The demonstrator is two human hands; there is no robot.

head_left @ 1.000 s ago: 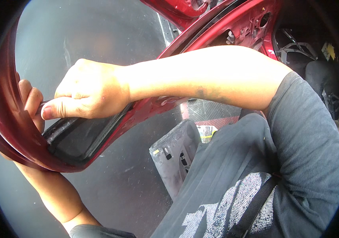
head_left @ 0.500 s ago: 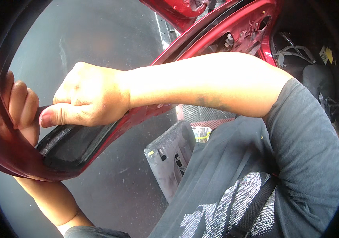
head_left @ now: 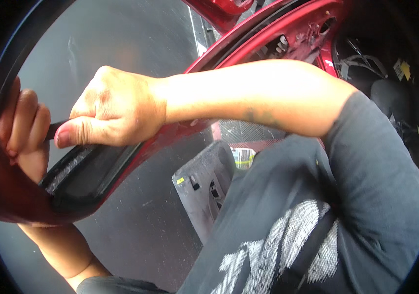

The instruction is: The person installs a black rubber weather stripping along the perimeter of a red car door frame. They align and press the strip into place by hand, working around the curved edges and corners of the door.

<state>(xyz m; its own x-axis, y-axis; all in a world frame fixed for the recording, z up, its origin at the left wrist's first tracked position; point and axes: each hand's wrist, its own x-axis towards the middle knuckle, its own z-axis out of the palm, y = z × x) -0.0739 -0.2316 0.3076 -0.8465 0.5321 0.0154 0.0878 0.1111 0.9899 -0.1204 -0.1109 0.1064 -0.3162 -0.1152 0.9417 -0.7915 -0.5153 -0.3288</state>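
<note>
A red car door (head_left: 248, 36) with its inner side bare reaches from the upper right to the left. My left hand (head_left: 29, 130), reaching up through its window frame (head_left: 48, 213), is at the frame's left end with fingers curled. Beside it my right hand (head_left: 119, 108) is closed, thumb extended along a black rubber strip (head_left: 58, 129). A short piece of this strip shows between the two hands, and both grip it. The rest of it is hidden behind my fingers. Below the right hand lies the frame's black inner channel (head_left: 67, 169).
A grey door trim panel (head_left: 199, 188) stands on the dark floor (head_left: 136, 235) beside me. Behind it lies a printed package (head_left: 243, 157). The car's dark interior with a seat (head_left: 391, 98) is at the right. Another red car part (head_left: 219, 12) is at the top.
The view has shifted slightly. My right hand sits a little higher and farther right, and slightly more of the frame's channel shows. Both hands keep their grip.
</note>
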